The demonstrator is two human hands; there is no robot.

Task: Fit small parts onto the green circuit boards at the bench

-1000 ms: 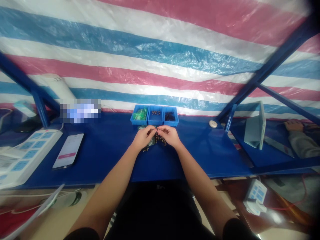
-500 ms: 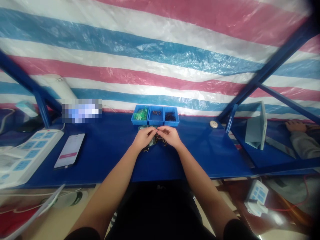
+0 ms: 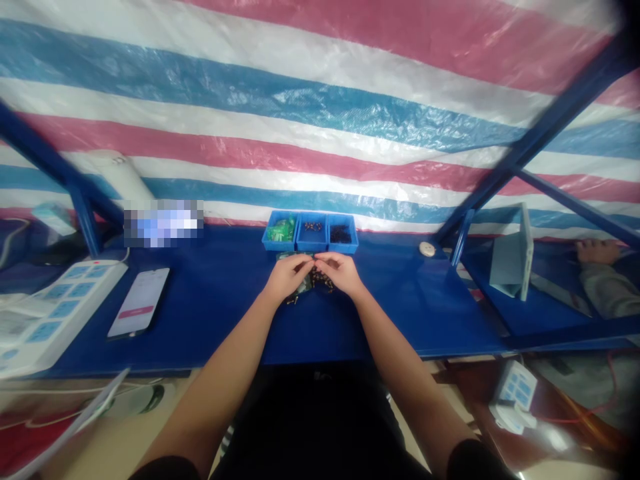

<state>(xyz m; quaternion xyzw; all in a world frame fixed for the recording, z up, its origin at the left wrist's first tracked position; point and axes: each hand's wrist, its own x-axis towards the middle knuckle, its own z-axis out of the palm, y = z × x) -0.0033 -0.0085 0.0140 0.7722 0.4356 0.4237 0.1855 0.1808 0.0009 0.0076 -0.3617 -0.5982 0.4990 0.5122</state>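
Observation:
My left hand (image 3: 290,275) and my right hand (image 3: 342,272) meet fingertip to fingertip above the blue table. Both are pinched closed, and whatever sits between the fingertips is too small to name. Beneath them lies a pile of small dark and brass-coloured parts (image 3: 324,283), partly covered by my right hand. A few loose brass-coloured pieces (image 3: 292,300) rest below my left hand. Just beyond my hands stand three joined blue bins: the left bin (image 3: 270,245) has green items in it, the middle bin (image 3: 311,245) small metallic parts, the right bin (image 3: 345,247) small black parts.
To the left lie a phone (image 3: 140,303) and a white power strip (image 3: 93,300). A round pale object (image 3: 427,249) sits at the right, near the blue frame post (image 3: 463,237). Beyond it are a tablet in a stand (image 3: 526,253) and another person's hand (image 3: 597,252).
My hands keep almost the same pinched pose over the pile. At far right, the other person's hand has shifted slightly.

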